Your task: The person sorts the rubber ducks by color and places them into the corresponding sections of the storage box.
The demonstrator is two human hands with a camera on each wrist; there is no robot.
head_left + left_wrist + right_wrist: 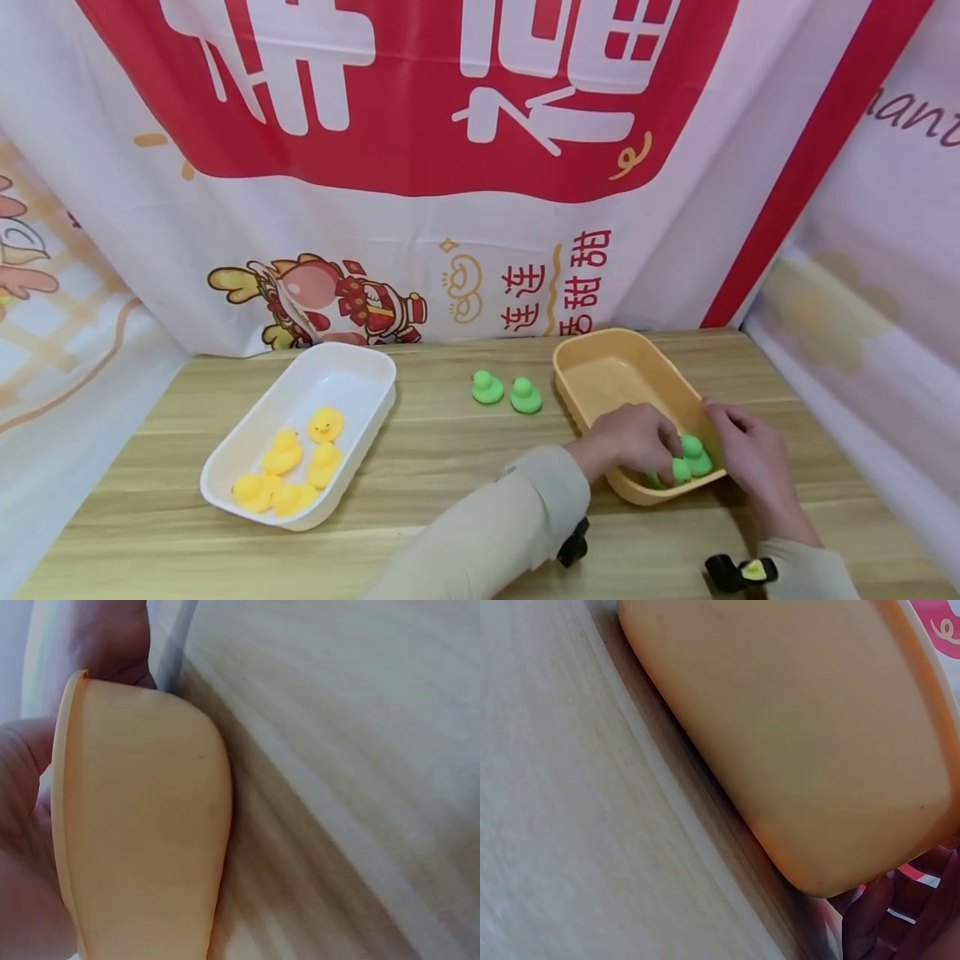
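An orange-yellow plastic tub [611,383] stands on the right of the table in the head view. My left hand [633,433] reaches into its near end, with curled fingers on a small green rubber duck [681,472]. Beside that one sits another green duck [695,454]; the fingers partly hide what lies under them. At the tub's right side my right hand [757,458] grips the rim, thumb over the edge. The left wrist view has the tub's outer end [150,810] below the left hand [26,795]. Right-hand fingers [866,919] curl against the tub in the right wrist view.
A white tub [225,500] holding several yellow rubber ducks [282,454] stands on the left. Two green ducks [526,395] sit on the wooden table [442,467] between the tubs. A printed cloth [420,225] hangs along the table's back edge.
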